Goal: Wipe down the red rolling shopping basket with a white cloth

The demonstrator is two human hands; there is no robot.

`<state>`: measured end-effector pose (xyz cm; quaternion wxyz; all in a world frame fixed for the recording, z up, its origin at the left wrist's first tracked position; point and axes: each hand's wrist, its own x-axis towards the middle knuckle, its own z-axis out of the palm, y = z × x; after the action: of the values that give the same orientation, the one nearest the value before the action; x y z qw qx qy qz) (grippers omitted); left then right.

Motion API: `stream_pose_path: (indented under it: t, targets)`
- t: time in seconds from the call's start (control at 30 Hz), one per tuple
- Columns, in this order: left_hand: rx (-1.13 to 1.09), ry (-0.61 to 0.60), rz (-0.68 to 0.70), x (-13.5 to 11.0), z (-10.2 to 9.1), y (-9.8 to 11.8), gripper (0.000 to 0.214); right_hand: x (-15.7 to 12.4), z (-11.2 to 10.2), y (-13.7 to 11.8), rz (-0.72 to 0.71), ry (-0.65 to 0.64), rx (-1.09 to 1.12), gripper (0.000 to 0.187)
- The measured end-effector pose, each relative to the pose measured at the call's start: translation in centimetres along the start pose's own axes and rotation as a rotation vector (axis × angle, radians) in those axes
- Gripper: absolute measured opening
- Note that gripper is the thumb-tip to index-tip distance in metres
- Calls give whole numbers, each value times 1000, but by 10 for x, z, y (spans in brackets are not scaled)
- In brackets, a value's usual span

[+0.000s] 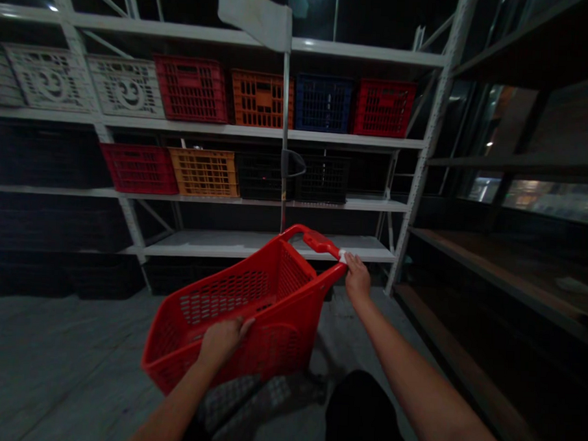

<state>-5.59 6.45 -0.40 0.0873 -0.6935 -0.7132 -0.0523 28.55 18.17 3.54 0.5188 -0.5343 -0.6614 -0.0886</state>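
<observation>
A red plastic shopping cart (289,331) stands turned sideways before me, with slotted walls and its handle (319,242) at the right end. My left hand (223,341) is closed over the near top rim, thumb lying along it. At the right end of the handle, my right hand (357,277) is closed on the bar. A small white patch (342,256) shows at its fingertips; whether it is a cloth or part of the handle I cannot tell. A pole with a pale flag (257,14) rises behind the handle, with a dark loop (294,164) partway up.
Across the back runs a white metal shelf rack (259,132). It carries white crates (129,90), red crates (192,89), orange and yellow crates (203,172), a blue crate (323,103) and black ones. Dark shelving (506,265) lines the right side. The floor (49,359) is grey.
</observation>
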Motion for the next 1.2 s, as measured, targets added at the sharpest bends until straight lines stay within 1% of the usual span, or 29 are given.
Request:
stream_pose_path:
  t: [0.07, 0.13, 0.2, 0.27, 0.33, 0.5, 0.57, 0.6, 0.67, 0.73, 0.8, 0.87, 0.93, 1.0, 1.07, 1.1, 1.13, 1.2]
  targets:
    - [-1, 3, -3, -1, -1, 7, 62, -16, 16, -9, 79, 159, 170, 48]
    - [-13, 0, 2, -3, -1, 14, 64, -43, 35, -27, 151, 291, 319, 48]
    - [-23, 5, 8, -4, -2, 18, 65, -69, 51, -46, 185, 334, 405, 47]
    - [-28, 11, 9, -6, -2, 21, 65, -87, 61, -59, 180, 315, 440, 47]
    - [-26, 9, 6, -8, -3, 22, 65, -90, 63, -59, 187, 312, 451, 46]
    - [-26, -16, -29, -10, -3, 22, 65, -60, 55, -35, 417, 510, 437, 47]
    - [-32, -12, -38, -10, -1, 23, 65, -59, 59, -38, 441, 506, 449, 48]
    - [-31, -6, -36, -10, -1, 23, 65, -63, 63, -43, 435, 492, 462, 48]
    - [-17, 2, -30, -9, 1, 22, 66, -81, 72, -56, 392, 450, 485, 47]
    - [-3, 2, -24, -7, 1, 20, 67, -102, 77, -65, 317, 389, 496, 46]
    - [0, -2, -23, -6, 1, 17, 66, -119, 74, -66, 237, 300, 497, 45]
    - [2, -12, -31, -5, 1, 12, 65, -124, 62, -58, 176, 220, 495, 44]
    - [-3, -21, -30, -5, 1, 7, 63, -112, 43, -43, 170, 215, 485, 43]
    - [-9, -19, -16, -4, 2, 1, 63, -85, 22, -28, 203, 301, 464, 44]
    - [-9, -8, -5, -3, 1, -4, 62, -51, 7, -18, 215, 394, 437, 45]
    - [-7, -6, -6, -3, 1, -5, 62, -35, 3, -15, 205, 401, 426, 45]
    - [-7, -9, -6, -3, 0, -6, 62, -22, 1, -14, 191, 379, 420, 45]
    - [-13, -22, -1, -3, -2, -7, 61, -8, 1, -16, 179, 296, 433, 45]
